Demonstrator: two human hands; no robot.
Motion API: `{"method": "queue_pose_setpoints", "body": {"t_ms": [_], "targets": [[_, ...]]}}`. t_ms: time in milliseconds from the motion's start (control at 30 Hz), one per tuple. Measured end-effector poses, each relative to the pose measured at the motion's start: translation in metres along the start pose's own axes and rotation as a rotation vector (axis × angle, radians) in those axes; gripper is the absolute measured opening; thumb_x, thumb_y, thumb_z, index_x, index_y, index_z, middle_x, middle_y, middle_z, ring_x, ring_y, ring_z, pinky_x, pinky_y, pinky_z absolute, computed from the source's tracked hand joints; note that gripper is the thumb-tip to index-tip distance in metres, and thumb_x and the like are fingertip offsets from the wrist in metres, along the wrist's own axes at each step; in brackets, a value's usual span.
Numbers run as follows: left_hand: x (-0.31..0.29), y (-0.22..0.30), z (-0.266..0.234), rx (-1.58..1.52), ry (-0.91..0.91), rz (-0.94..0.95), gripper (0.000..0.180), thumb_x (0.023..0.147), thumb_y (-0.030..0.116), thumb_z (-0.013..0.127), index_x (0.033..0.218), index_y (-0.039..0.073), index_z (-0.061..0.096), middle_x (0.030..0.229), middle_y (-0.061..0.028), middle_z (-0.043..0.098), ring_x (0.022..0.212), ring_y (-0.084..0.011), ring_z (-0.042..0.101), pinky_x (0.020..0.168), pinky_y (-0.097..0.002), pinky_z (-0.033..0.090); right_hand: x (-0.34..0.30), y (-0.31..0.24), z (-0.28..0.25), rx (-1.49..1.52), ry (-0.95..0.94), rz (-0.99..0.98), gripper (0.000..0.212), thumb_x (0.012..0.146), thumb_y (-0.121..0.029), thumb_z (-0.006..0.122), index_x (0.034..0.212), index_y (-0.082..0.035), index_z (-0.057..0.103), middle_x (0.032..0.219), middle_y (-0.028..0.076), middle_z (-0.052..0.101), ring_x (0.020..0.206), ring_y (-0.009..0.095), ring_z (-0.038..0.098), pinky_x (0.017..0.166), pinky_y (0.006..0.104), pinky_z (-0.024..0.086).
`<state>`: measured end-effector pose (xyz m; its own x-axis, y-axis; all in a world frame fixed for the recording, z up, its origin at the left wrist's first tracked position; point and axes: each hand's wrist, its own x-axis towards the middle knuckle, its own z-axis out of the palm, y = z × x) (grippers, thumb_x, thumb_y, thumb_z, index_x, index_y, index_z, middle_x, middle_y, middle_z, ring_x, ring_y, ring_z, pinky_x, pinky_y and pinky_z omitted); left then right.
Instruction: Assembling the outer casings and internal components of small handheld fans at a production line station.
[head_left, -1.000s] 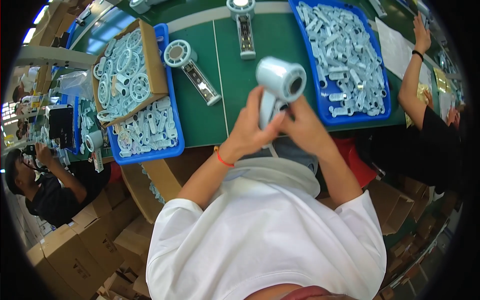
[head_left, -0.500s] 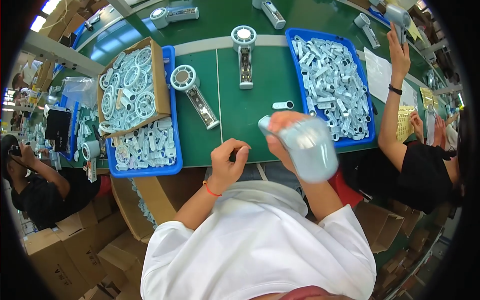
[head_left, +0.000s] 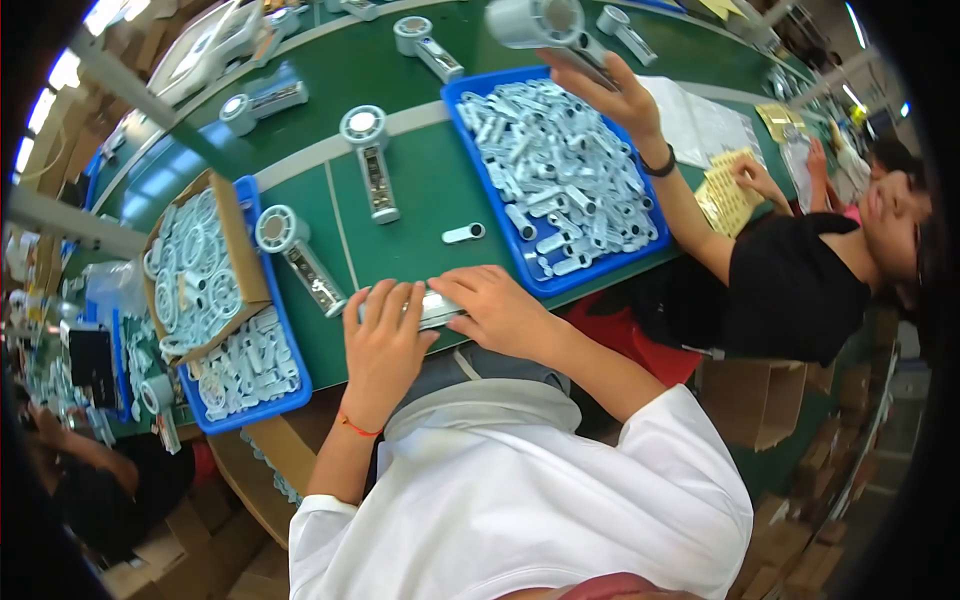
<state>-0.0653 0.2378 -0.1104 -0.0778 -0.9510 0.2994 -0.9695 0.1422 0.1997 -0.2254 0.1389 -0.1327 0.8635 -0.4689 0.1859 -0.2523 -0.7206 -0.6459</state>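
At the near edge of the green table, my left hand (head_left: 385, 335) and my right hand (head_left: 500, 308) are closed around a pale, shiny handle-like piece (head_left: 437, 310). My fingers hide most of it, so its full shape cannot be made out. Just beyond my left hand lies a handheld fan (head_left: 300, 262), its round head far and its handle uncovered, showing the inner parts. A second open-handled fan (head_left: 370, 165) rests farther back. To the right of that fan, a small pale-blue oblong cover (head_left: 463, 233) lies on the table.
At right stands a blue tray (head_left: 532, 285) heaped with small covers. Left is a blue tray (head_left: 305, 380) with a cardboard box (head_left: 250, 262) of ring-shaped parts. A co-worker's hand (head_left: 625, 100) holds up a fan (head_left: 540, 25) beyond the right tray. More fans lie farther back.
The view has swung, so the table's things sit farther left. My right hand has lowered the pale piece to the table edge, and my left hand has joined it there.
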Motion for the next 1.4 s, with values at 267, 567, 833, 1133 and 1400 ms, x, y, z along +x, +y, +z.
{"method": "queue_pose_setpoints", "body": {"t_ms": [267,567,833,1133,1400], "targets": [[0.018,-0.002,0.005,-0.097,0.000,0.037,0.045,0.063,0.017,0.071,0.103,0.005,0.058,0.099,-0.0067,0.058,0.094,-0.0282,0.049,0.081,-0.0437,0.037,-0.007,0.009,0.020,-0.194,0.227,-0.074,0.049,0.070,-0.012,0.067,0.115,0.000,0.051,0.109,0.012,0.054,0.101,0.025,0.051,0.087,0.0393,0.037],[0.011,-0.004,0.005,0.083,-0.063,0.126,0.053,0.061,0.021,0.073,0.107,0.003,0.054,0.100,-0.0068,0.055,0.094,-0.0287,0.049,0.080,-0.0438,0.038,-0.012,0.015,0.026,-0.330,0.235,-0.191,0.058,0.069,-0.021,0.066,0.119,0.002,0.048,0.110,0.012,0.052,0.098,0.026,0.052,0.082,0.0394,0.038],[0.010,-0.008,0.010,0.020,-0.010,0.091,0.051,0.061,0.018,0.071,0.107,0.005,0.056,0.105,-0.0082,0.055,0.097,-0.0302,0.049,0.083,-0.0436,0.038,-0.013,0.009,0.030,-0.432,0.215,-0.148,0.059,0.067,-0.017,0.065,0.121,0.001,0.047,0.111,0.013,0.050,0.103,0.028,0.048,0.084,0.0431,0.036],[-0.001,-0.008,0.028,-0.865,0.641,-0.332,0.074,0.076,0.032,0.070,0.132,0.002,0.031,0.126,-0.0137,0.040,0.117,-0.0262,0.039,0.099,-0.0410,0.030,-0.007,-0.004,0.006,0.197,0.236,0.153,0.052,0.078,-0.013,0.067,0.123,0.002,0.046,0.113,0.014,0.054,0.102,0.027,0.054,0.089,0.0334,0.041],[0.009,0.024,0.033,-1.695,0.217,-0.375,0.070,0.085,0.033,0.061,0.134,0.000,0.023,0.133,-0.0160,0.039,0.118,-0.0228,0.043,0.099,-0.0357,0.035,-0.005,-0.024,0.008,1.050,0.288,0.354,0.050,0.087,-0.023,0.061,0.125,0.004,0.044,0.115,0.010,0.055,0.104,0.016,0.053,0.090,0.0273,0.040]]}}
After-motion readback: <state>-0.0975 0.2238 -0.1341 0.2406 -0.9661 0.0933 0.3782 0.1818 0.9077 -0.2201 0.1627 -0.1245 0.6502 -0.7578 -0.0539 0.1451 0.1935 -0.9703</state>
